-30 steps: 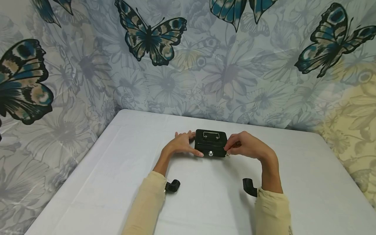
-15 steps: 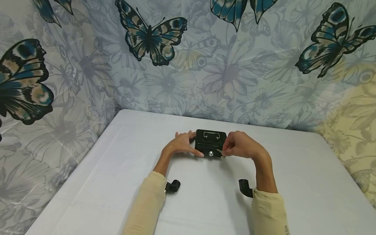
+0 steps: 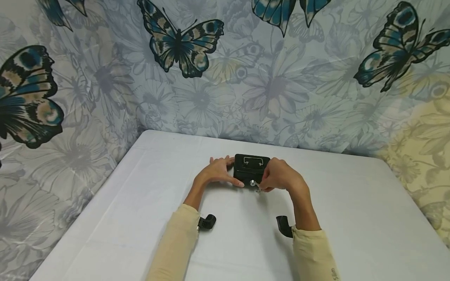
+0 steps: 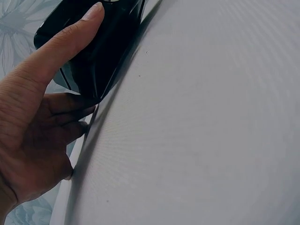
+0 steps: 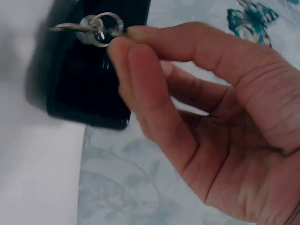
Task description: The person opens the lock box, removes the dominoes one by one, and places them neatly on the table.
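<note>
A small black cash box (image 3: 252,168) with a metal handle on its lid stands in the middle of the white table (image 3: 140,203). My left hand (image 3: 218,172) lies against the box's left side, fingers straight, and its thumb (image 4: 61,44) presses on the box (image 4: 101,51) front. My right hand (image 3: 279,177) pinches a small key (image 3: 258,186) by its ring, with the tip just beside the round silver lock (image 3: 252,183). In the right wrist view the key and ring (image 5: 96,29) sit between thumb and forefinger in front of the box (image 5: 89,89).
A butterfly-printed curtain (image 3: 246,78) hangs close behind the table and along its left side. Black wrist-camera mounts (image 3: 207,222) (image 3: 283,226) stick out under both cream sleeves. Bare tabletop lies all round the box.
My right hand has moved left from the box's right corner to its front, bringing the key up to the lock. The left hand and the box stayed still.
</note>
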The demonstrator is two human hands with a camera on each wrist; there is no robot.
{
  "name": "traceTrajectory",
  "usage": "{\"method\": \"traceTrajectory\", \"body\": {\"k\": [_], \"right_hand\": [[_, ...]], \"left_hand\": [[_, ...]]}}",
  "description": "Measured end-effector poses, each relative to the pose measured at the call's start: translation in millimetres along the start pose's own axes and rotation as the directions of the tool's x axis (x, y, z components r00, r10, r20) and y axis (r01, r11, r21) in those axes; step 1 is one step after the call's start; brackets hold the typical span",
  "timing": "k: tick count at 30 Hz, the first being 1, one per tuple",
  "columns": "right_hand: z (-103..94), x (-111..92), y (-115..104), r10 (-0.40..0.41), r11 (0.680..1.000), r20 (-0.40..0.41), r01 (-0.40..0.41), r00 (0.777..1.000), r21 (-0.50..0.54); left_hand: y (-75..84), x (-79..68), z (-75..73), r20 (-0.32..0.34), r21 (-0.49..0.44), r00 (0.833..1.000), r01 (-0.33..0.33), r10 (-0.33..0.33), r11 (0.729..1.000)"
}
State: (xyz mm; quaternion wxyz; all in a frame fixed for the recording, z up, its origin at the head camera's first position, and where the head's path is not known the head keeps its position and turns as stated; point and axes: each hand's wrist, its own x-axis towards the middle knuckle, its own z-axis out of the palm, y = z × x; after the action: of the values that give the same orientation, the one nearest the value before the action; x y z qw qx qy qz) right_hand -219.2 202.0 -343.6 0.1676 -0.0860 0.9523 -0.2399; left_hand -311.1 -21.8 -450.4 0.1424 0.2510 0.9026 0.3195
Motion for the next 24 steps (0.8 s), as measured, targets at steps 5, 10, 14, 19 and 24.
{"method": "traceTrajectory", "body": {"k": [5,10,14,19,24], "right_hand": [[7.9,4,-11,0.07,0.997,0.0,-0.07,0.998,-0.022],[12.7,5,-15,0.113,0.994,-0.011,-0.113,0.994,-0.005],[14.5,6,-16,0.151,0.988,-0.02,-0.15,0.988,0.03],[16.5,6,-18,0.189,0.981,-0.021,-0.188,0.982,0.048],[17.4,6,-17,0.2,0.976,0.003,-0.2,0.98,0.087]], "left_hand": [[-0.1,0.0,-0.9,-0.004,-0.018,1.0,0.004,-0.004,1.0],[-1.0,0.3,-0.7,0.004,-0.017,1.0,0.004,-0.004,1.0],[-1.4,0.7,-0.5,0.002,-0.022,1.0,0.004,-0.004,1.0],[-1.8,1.6,-0.5,0.006,-0.015,1.0,0.004,-0.004,1.0],[-1.1,1.1,-1.1,0.003,-0.01,1.0,0.003,-0.003,1.0]]}}
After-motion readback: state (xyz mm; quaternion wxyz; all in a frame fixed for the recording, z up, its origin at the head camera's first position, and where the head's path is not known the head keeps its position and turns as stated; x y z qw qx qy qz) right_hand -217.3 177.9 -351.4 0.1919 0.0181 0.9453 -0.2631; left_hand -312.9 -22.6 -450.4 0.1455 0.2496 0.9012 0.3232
